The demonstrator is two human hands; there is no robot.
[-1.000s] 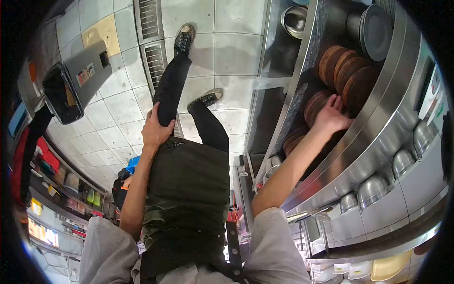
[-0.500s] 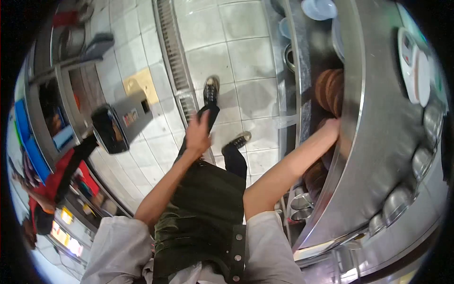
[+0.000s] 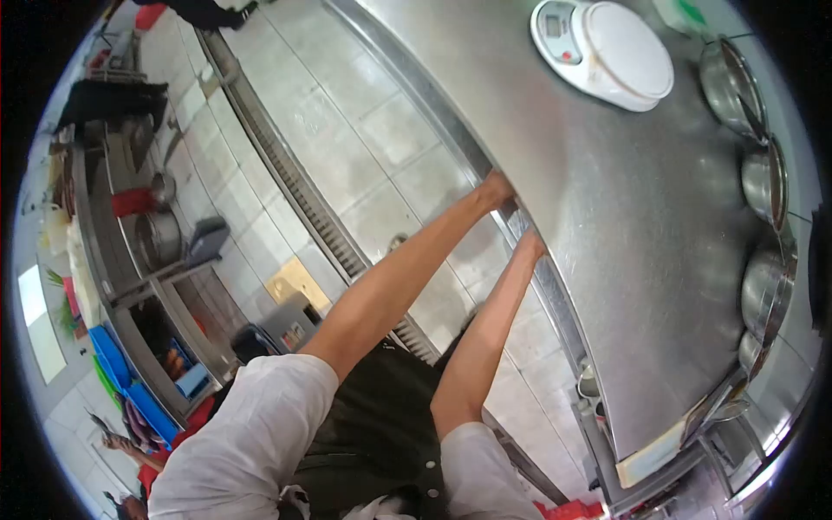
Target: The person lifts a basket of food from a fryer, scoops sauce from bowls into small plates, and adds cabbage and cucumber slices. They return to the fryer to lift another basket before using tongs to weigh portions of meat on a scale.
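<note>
Both forearms reach forward to the near edge of the steel table (image 3: pixel 607 225). My left hand (image 3: pixel 496 189) is at that edge, and its fingers are hidden beneath the tabletop. Just nearer to me, my right hand (image 3: pixel 532 245) also goes under the edge, with its fingers out of sight. Whatever either hand touches or holds cannot be made out. A white kitchen scale (image 3: pixel 628 52) lies on the tabletop beyond the hands.
Steel bowls (image 3: pixel 767 186) line the table's far side. A floor drain (image 3: pixel 295 186) crosses the tiles on the left. Another person's hand (image 3: pixel 117 444) shows at the lower left, near blue trays (image 3: pixel 108 351). A person's dark-clad leg (image 3: pixel 204 10) is at the top.
The view has turned and shifted toward the tabletop. The hand that hung over the floor now reaches to the table edge beside the other. The brown stacked items under the table are hidden now.
</note>
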